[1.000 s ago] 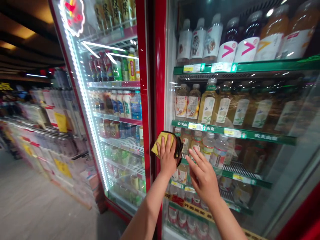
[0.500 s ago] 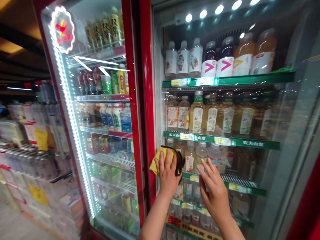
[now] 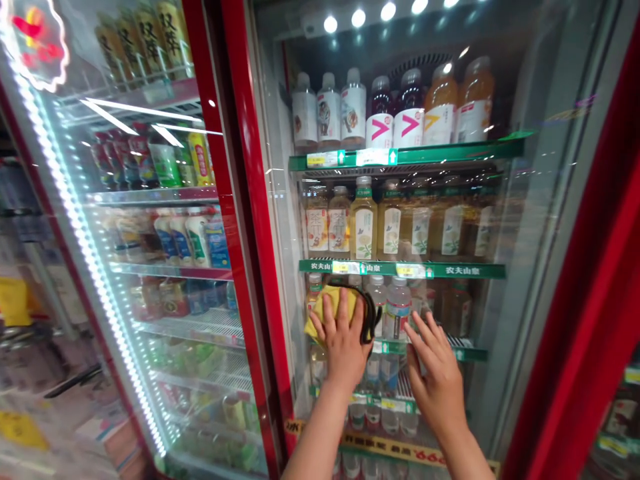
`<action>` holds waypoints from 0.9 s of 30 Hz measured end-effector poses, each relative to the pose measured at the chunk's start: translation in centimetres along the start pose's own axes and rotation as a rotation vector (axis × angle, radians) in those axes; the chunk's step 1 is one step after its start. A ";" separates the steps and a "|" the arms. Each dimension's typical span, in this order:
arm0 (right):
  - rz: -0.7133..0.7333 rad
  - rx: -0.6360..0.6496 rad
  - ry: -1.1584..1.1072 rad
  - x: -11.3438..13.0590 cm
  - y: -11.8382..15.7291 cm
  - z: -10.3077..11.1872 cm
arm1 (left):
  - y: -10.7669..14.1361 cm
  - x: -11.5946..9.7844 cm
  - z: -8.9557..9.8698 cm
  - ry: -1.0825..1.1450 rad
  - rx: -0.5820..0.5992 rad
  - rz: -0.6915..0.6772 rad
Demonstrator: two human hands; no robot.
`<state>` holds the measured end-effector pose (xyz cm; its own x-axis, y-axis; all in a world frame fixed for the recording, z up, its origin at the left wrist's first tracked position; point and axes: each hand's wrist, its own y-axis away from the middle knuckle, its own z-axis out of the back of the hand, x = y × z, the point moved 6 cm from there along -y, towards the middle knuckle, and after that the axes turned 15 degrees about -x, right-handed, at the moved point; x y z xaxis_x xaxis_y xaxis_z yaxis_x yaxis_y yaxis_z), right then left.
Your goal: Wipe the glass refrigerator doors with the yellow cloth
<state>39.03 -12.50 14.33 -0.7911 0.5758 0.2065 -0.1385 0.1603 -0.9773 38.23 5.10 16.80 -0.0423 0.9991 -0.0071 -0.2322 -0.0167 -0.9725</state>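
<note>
My left hand [image 3: 345, 350] presses a yellow cloth [image 3: 319, 307] with a dark edge flat on the glass door [image 3: 525, 220] of a drinks fridge. Its fingers are spread over the cloth, part of which they cover. Beside it, my right hand [image 3: 436, 367] is open with the fingers stretched out and holds nothing. That hand is at the glass; whether it touches the pane I cannot tell. Behind the pane, a clear bottle with a coloured label [image 3: 399, 310] shows between the two hands.
Rows of bottles [image 3: 363, 223] stand on shelves with green price strips [image 3: 465, 270]. The door has a red frame [image 3: 250, 200]. At the left is a second lit fridge [image 3: 170, 270] with drinks. Another red upright [image 3: 575, 287] rises at the right.
The view has shifted to the right. Over the glass, my left hand and the cloth have moved right, away from the red frame. My right hand stays open beside them.
</note>
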 end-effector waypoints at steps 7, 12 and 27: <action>-0.016 0.039 0.023 -1.3 -0.4 1.2 | 3.1 5.1 0.2 -0.046 -0.059 0.232; -0.085 0.023 -0.008 -1.9 -0.8 1.7 | -3.7 1.7 0.5 -0.003 -0.177 0.343; -0.112 -0.030 0.054 -4.9 -0.7 4.1 | -3.2 -3.7 -0.5 0.017 -0.182 0.229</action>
<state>40.62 -18.73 13.84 -0.7383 0.5952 0.3173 -0.2055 0.2495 -0.9463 39.58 1.50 19.86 -0.0568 0.9707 -0.2337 -0.0398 -0.2361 -0.9709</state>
